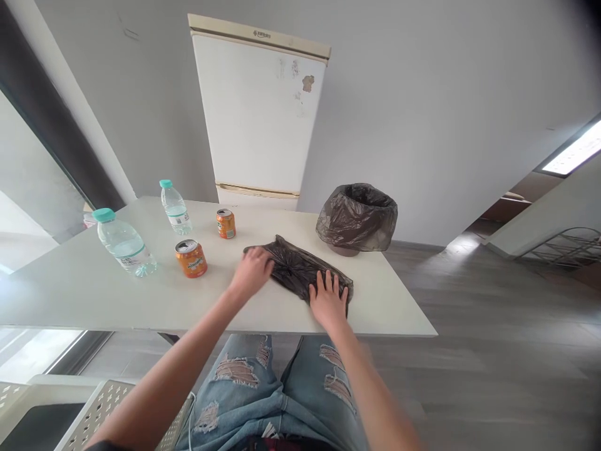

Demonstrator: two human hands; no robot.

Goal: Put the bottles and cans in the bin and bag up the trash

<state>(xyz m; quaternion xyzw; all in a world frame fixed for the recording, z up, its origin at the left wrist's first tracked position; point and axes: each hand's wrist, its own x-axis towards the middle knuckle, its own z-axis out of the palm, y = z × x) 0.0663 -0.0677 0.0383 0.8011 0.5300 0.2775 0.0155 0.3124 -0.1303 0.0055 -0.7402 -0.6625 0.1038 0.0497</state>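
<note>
A black plastic bag [292,266], flattened and wrinkled, lies slantwise on the white table [394,300] in front of me. My left hand [253,272] rests on the bag's left end, fingers slightly bent and thumb apart from them. On the right end my right hand [328,304] lies flat with its fingers spread. Behind that end stands a bin lined with another black bag [354,222], its edge folded outward over the rim.
Left of my hands stand two orange cans [191,259], [226,224] and two clear bottles with teal caps [126,245], [175,208]. A white refrigerator [260,119] is behind the table. A perforated white plastic container [101,407] sits below at left.
</note>
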